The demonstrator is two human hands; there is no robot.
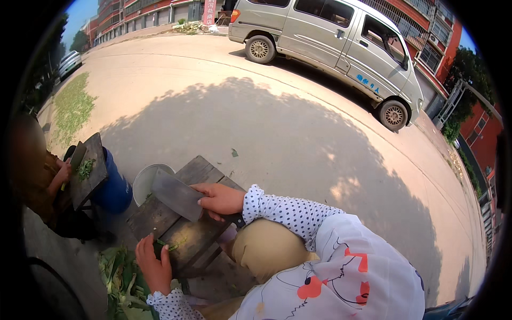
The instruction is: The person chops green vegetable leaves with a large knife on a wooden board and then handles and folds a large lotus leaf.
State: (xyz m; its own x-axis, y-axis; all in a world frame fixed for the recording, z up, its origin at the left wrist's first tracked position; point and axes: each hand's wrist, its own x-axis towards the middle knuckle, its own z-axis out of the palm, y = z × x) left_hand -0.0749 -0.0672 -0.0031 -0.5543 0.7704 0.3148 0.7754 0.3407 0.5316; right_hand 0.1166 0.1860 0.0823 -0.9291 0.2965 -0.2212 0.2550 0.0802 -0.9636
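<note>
Left hand: one, the left hand [153, 265], at 7 o'clock in the head view, fingers curled down and pinching a short dark-green vegetable stalk [161, 244] against the board.
Green stalk: one piece in hand, lying on the near left corner of the board, with a few small cut bits just beside it toward 3 o'clock.
Leaf heap: one pile of pale green trimmed leaves [121, 277] on the ground, touching the left wrist's 9 o'clock side.
Right hand: one, the right hand [220, 199], near centre, fingers clenched round the dark handle of a broad grey steel cleaver [177, 195]; the blade points to 10 o'clock and hangs tilted above the board.
Board: one dark weathered wooden plank chopping bench [197, 234], under both hands.
Bowl: one white round bowl [145, 181], at the bench's 10 o'clock edge.
Barrel: one blue plastic barrel [114, 189], just beside the bowl at 9 o'clock.
Second worker: one other person [32, 176] at 9 o'clock, with one hand on a second knife over a second dark board bearing chopped greens.
Vehicles: one silver van [330, 45] at 1 o'clock, far across the paved yard.
</note>
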